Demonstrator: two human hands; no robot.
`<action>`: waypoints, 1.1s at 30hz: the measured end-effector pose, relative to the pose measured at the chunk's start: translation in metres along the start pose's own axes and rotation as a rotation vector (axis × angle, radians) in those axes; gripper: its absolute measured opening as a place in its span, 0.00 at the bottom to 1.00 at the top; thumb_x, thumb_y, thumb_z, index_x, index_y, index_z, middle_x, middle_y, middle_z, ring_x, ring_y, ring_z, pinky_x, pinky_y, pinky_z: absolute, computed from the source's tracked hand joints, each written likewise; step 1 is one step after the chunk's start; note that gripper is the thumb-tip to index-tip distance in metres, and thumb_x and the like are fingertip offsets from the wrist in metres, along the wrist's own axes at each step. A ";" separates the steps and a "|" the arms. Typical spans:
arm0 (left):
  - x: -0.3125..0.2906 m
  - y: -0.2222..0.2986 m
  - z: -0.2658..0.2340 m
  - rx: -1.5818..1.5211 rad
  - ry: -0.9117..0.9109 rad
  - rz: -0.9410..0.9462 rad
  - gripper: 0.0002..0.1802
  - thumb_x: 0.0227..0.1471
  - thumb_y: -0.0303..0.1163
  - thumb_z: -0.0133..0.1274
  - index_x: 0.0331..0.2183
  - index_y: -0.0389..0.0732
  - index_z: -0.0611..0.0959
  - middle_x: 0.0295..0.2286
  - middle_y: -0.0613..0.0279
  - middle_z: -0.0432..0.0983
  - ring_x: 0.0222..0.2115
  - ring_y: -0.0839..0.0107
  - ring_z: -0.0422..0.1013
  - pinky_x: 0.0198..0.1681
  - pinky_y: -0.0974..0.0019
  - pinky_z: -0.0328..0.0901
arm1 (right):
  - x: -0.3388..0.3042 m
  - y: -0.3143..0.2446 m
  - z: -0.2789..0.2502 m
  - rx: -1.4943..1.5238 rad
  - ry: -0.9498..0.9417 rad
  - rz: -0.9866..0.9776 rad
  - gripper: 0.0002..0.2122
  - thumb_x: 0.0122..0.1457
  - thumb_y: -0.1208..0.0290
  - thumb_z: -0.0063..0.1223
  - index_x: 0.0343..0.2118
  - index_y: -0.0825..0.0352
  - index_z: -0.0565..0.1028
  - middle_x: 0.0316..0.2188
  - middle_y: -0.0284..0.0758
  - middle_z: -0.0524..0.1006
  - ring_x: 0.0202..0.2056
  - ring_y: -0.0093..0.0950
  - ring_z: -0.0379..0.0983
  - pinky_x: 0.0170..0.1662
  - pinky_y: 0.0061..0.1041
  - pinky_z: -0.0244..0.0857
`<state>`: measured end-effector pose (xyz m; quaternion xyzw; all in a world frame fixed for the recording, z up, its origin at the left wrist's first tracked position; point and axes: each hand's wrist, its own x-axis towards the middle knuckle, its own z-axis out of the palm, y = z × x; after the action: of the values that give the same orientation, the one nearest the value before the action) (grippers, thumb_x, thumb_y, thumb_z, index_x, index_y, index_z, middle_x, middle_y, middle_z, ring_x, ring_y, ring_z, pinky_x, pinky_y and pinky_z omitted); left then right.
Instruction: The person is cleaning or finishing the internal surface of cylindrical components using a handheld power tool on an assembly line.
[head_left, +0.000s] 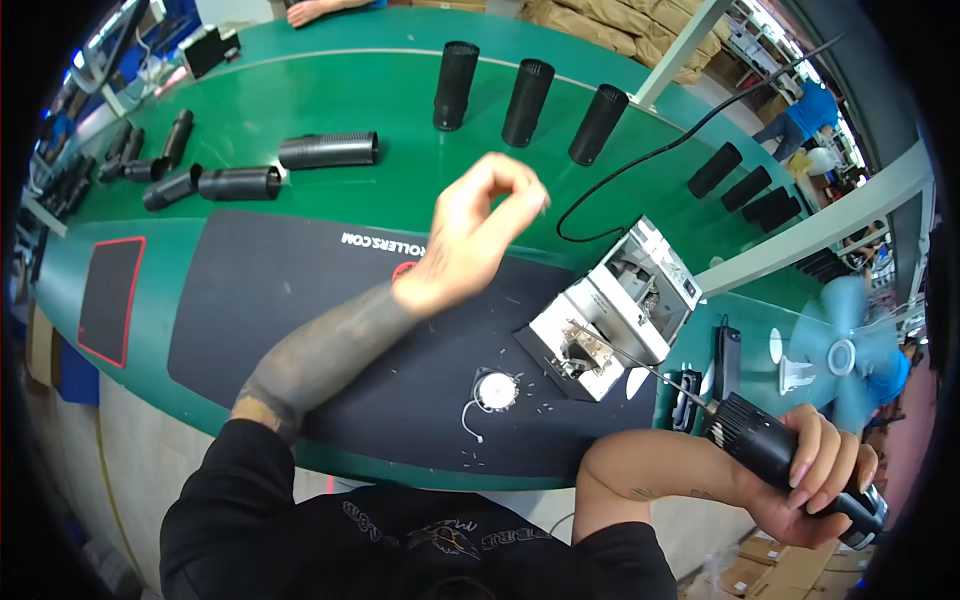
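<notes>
One metal box-shaped machine (pixel 640 290) sits on the right of the dark mat (pixel 290 270), its open-sided compartment holding a mechanism whose small parts are too fine to tell. Cardboard boxes (pixel 755 575) lie at the near right, their contents hidden. The right hand (pixel 815 480) has its fingers wrapped around one black power screwdriver (pixel 755 435), whose thin shaft reaches left to the machine; I cannot tell if it touches. The left hand (pixel 475 225) hangs over the mat, fingers curled towards the thumb, and I cannot tell whether they pinch anything. One round white piece (pixel 496 390) with a cord lies left of the machine. Three black tubes (pixel 526 103) stand upright on the far side of the green counter (pixel 340 90)
</notes>
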<state>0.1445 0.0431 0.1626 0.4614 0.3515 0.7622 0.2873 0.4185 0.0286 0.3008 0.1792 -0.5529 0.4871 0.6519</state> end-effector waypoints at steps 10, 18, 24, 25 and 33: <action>0.152 -0.259 -0.017 0.848 0.343 -0.088 0.51 0.32 0.48 0.70 0.49 0.23 0.64 0.41 0.39 0.70 0.40 0.51 0.71 0.48 0.58 0.66 | 0.005 -0.030 -0.029 0.040 0.135 -0.054 0.13 0.46 0.74 0.58 0.34 0.63 0.65 0.14 0.24 0.70 0.12 0.16 0.65 0.20 0.15 0.63; 0.087 -0.181 0.026 0.636 0.265 -0.224 0.30 0.41 0.40 0.63 0.42 0.35 0.70 0.32 0.54 0.74 0.29 0.63 0.71 0.35 0.63 0.67 | 0.013 -0.042 -0.008 0.020 0.174 -0.123 0.13 0.47 0.75 0.59 0.33 0.63 0.65 0.14 0.24 0.70 0.12 0.18 0.66 0.19 0.16 0.63; -0.062 -0.087 -0.032 0.368 -0.124 -0.344 0.37 0.37 0.27 0.63 0.51 0.37 0.68 0.44 0.55 0.73 0.43 0.64 0.72 0.49 0.65 0.65 | 0.002 -0.011 -0.007 0.117 0.056 -0.055 0.14 0.45 0.76 0.59 0.33 0.63 0.66 0.14 0.25 0.70 0.12 0.17 0.67 0.20 0.16 0.64; -0.061 -0.067 -0.027 0.429 -0.254 -0.167 0.32 0.37 0.22 0.62 0.48 0.38 0.70 0.42 0.59 0.73 0.42 0.67 0.72 0.49 0.66 0.65 | -0.003 0.001 -0.004 0.118 0.041 -0.015 0.14 0.45 0.75 0.59 0.33 0.63 0.66 0.14 0.24 0.71 0.13 0.16 0.67 0.21 0.16 0.64; -0.092 -0.100 -0.073 0.470 -0.407 0.080 0.35 0.28 0.25 0.67 0.44 0.42 0.72 0.40 0.62 0.72 0.38 0.66 0.71 0.44 0.66 0.65 | -0.045 0.068 0.026 0.044 -0.133 0.217 0.15 0.45 0.66 0.61 0.35 0.60 0.69 0.18 0.21 0.72 0.16 0.14 0.67 0.27 0.16 0.62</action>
<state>0.1272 0.0121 0.0119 0.6718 0.4350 0.5626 0.2071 0.3515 0.0202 0.2480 0.1644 -0.6000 0.5540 0.5532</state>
